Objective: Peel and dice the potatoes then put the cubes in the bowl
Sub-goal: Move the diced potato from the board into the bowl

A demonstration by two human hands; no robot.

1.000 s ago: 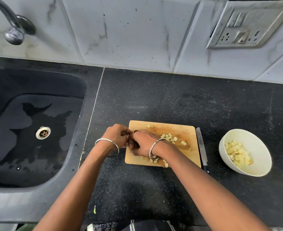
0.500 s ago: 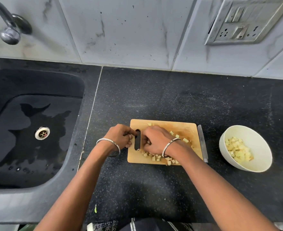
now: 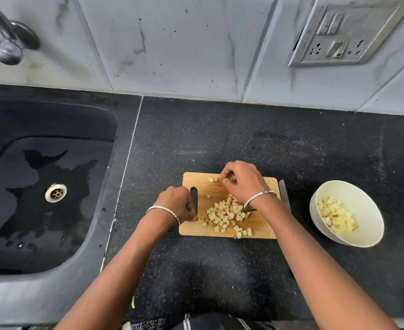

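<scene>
Although the right hand (image 3: 242, 184) sits in plain view over the far edge of the wooden cutting board (image 3: 260, 231), only its back shows. Its fingers (image 3: 226, 177) curl down toward the wood, and whether they pinch anything cannot be told. The left hand (image 3: 176, 206) is much the same: it rests at the board's left edge beside the dark handle slot (image 3: 193, 200), fingers tucked under, tips hidden, so whether it grips the edge or a cube cannot be told. A knife (image 3: 283, 191) lies on the black speckled counter (image 3: 220, 139) just beside the board's right edge. Only the far part of its blade shows, the rest lost under the right forearm. Both forearms run off the bottom of the view, and the tap (image 3: 6, 47) over the wet sink (image 3: 96, 129) is cut off at the top left corner.

Two stray cubes (image 3: 212, 179) lie on the board just left of the right hand's fingertips. The heap of potato cubes (image 3: 224, 216) sits in the near half of the board, between the two wrists, its left fringe reaching almost to the left hand's knuckles. To the right, apart from the board, a white bowl (image 3: 365, 208) holds more diced potato (image 3: 336, 215)
</scene>
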